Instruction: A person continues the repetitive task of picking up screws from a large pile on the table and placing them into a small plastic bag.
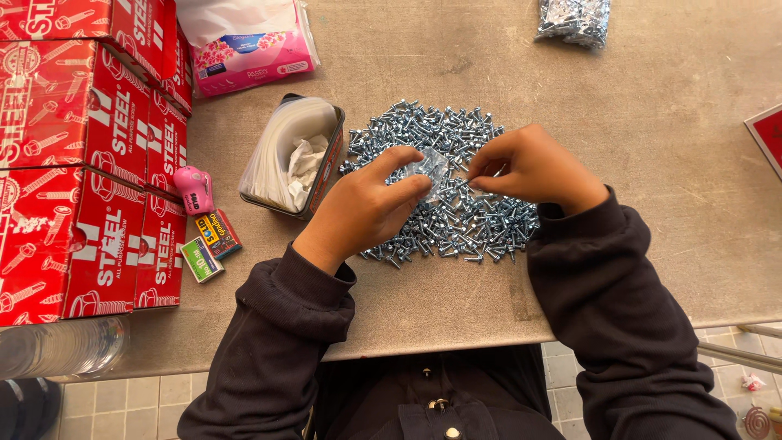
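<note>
While both hands are held over the screw heap, the scene is laid out as follows.

Left hand: the left hand (364,210) is curled, with thumb and fingers pinched on a small clear plastic bag (430,166) just above the heap.
Right hand: the right hand (529,167) is seen with its fingertips drawn together at the bag's right edge; whether a screw is gripped there cannot be told, since the knuckles hide it.
Small bag: it is transparent, crinkled and glossy, held between the two hands, touched by both.
Screw heap: a loose pile of silver screws (444,183) is spread on the grey table (652,147), directly under the hands; its near part is partly covered by wrists and dark sleeves.
Tin: just left of the heap a dark rectangular tin (332,163) is placed, filled with a stack of clear bags and crumpled white paper.
Small items: a pink tape dispenser (195,188) and two small colourful packets (208,244) are lying left of the tin.
Cartons: red cardboard boxes (81,163) are stacked along the left edge, well apart from the hands.
Tissue pack: a pink and white tissue pack (248,45) is set behind the tin, against the boxes.
Filled bag: a clear bag of screws (574,18) is left at the far edge, well apart from the heap.
Bottle: a clear plastic bottle (61,346) is laid at the near left corner.
</note>
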